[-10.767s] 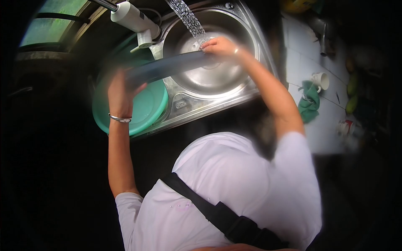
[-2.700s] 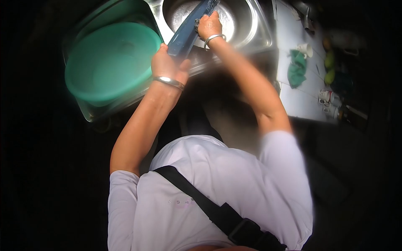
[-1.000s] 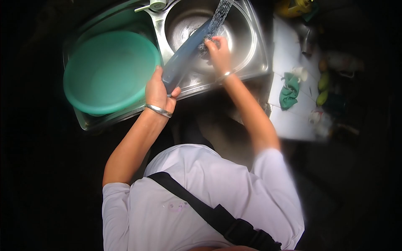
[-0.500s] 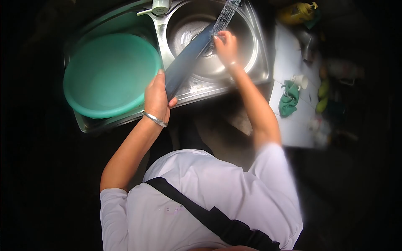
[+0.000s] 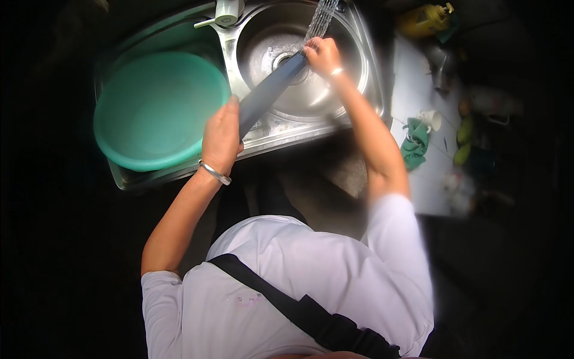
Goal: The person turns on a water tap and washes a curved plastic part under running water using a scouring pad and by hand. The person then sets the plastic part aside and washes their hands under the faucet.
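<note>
A long, flat, dark grey board-like piece [image 5: 270, 91] slants over the round steel sink bowl [image 5: 356, 78], seen nearly edge-on, so its exact kind is unclear. My left hand [image 5: 222, 136], with a silver bangle at the wrist, is closed around its near end by the sink's front edge. At the far end, my right hand [image 5: 324, 58] has its fingers curled against the tip, where a stream of water [image 5: 323, 21] runs down. The right fingertips are partly hidden by water. Below the piece, the drain [image 5: 286, 61] is partly covered.
A big green basin [image 5: 158, 164] fills the left side of the sink. A white tap or dispenser [image 5: 227, 12] stands between the bowls. Right of the sink, a white tiled counter [image 5: 412, 72] carries a green cloth [image 5: 414, 145], a white cup [image 5: 431, 119] and a yellow bottle [image 5: 426, 20].
My right hand has moved slightly up onto the far tip of the grey piece. That far end has dropped lower, out of the stream's upper part, and my left hand has shifted slightly left.
</note>
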A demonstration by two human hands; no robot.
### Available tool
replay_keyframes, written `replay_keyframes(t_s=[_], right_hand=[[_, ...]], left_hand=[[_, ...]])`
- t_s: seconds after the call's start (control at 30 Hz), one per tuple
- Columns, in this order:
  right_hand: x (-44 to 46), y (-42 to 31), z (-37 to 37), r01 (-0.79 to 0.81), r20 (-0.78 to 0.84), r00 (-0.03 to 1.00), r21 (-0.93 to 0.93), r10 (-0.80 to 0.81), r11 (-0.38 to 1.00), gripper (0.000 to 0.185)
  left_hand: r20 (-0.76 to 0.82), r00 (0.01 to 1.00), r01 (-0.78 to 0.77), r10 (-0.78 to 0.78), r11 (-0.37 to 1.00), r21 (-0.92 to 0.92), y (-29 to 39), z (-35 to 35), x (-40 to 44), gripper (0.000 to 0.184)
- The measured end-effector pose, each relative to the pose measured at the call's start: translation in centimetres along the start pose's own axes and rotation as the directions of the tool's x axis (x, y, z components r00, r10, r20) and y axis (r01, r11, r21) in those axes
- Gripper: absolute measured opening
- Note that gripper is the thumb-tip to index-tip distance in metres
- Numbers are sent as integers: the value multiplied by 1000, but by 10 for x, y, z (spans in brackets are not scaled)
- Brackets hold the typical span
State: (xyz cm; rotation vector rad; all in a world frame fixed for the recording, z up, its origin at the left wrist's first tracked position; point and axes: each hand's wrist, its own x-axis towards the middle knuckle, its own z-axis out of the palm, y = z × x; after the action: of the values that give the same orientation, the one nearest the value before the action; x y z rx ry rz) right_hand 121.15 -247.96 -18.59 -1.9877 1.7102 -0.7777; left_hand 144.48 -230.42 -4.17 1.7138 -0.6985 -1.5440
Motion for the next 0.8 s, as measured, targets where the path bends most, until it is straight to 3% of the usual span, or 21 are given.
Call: replay_keyframes(t_s=[0.1, 0.17, 0.2, 0.23, 0.3, 0.33, 0.37, 0.43, 0.47, 0.5, 0.57, 0.67, 0.8], right_hand=[[-18, -4, -8, -75, -142, 988, -82, 63, 994, 18], [-28, 14, -9, -277, -52, 961, -146, 273, 950, 17], [-29, 17, -14, -390, 84, 909, -177, 408, 904, 16], [-34, 19, -19, -414, 153, 873, -265, 462, 871, 18], [-40, 22, -23, -428, 223, 842, -278, 491, 860, 22], [-44, 26, -18, -290, 120, 931, -330, 344, 898, 25], [-46, 27, -15, -321, 8, 945, -159, 327, 933, 27], [-46, -6, -28, -391, -3, 919, 96, 393, 915, 32], [-44, 2, -13, -469, -36, 870, 247, 492, 848, 39], [-37, 25, 8, -543, 44, 807, 450, 589, 709, 45], [-41, -40, -29, -614, 366, 663, 765, 653, 194, 40], [-35, -39, -26, -504, 559, 658, 825, 504, -255, 35], [-29, -20, 5, -423, 575, 718, 808, 392, -411, 18]], left_hand=[[-12, 1000, 1, 0, 1000, 15, 7, -2, 3, 41], [-32, 999, -2, 3, 1000, 13, 7, -4, 7, 40], [-36, 999, -7, 8, 1000, 6, 8, -4, 9, 40], [-39, 999, -13, 13, 1000, 0, 9, -5, 10, 39], [-64, 998, -5, 3, 999, -36, 13, -8, 11, 38], [-80, 997, -5, 2, 999, -36, 17, -8, 8, 37], [-92, 996, -7, 4, 999, -36, 20, -11, 6, 37], [-45, 998, -51, 48, 995, -88, 28, -21, -6, 38], [-21, 998, -63, 61, 991, -119, 36, -26, -13, 38], [2, 997, -74, 75, 986, -149, 43, -32, -21, 38], [14, 998, -57, 61, 980, -192, 56, -46, -33, 37], [37, 999, -7, 16, 975, -223, 62, -76, -44, 33], [22, 999, 30, -25, 970, -241, 64, -102, -60, 27]])
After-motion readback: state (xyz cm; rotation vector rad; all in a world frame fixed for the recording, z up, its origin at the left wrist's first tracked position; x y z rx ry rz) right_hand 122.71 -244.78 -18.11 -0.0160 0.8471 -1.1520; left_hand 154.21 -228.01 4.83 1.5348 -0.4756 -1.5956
